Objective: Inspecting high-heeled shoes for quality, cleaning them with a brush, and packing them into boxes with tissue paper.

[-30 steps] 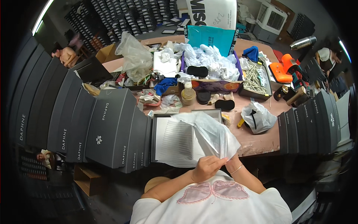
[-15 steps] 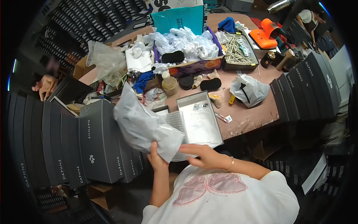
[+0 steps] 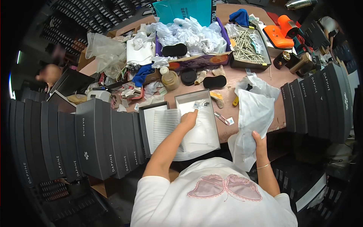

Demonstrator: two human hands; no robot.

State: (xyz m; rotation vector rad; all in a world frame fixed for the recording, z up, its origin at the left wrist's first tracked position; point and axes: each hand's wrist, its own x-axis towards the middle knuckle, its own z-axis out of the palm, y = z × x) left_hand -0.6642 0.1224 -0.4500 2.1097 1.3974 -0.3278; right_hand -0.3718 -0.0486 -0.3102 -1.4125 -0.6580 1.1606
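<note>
My right hand (image 3: 260,143) grips the lower side of a soft white bag (image 3: 254,108), thumb in front; the bag hangs upright, and what it contains is hidden. It overlaps a crumpled white bag (image 3: 257,81) lying behind it on the table. Leaning over an uncovered grey shoebox (image 3: 215,125), my left hand (image 3: 189,120) has its fingers curled together, fingertips at the edge of a small clear packet (image 3: 200,104). White tissue paper (image 3: 202,130) lines this box. A ribbed white foam sheet (image 3: 165,123) lies along its left side, over a dark box lid (image 3: 143,113).
Stacks of grey shoeboxes rise at left (image 3: 90,140) and right (image 3: 319,102). Farther back are a purple box (image 3: 196,61) of crumpled white paper, a tray of thin sticks (image 3: 247,47), an orange tool (image 3: 281,32), a bottle (image 3: 170,79) and black oval pads (image 3: 214,81).
The white bag has passed from my left hand into my right and moved to the right. My left hand has moved into the shoebox, up to the packet.
</note>
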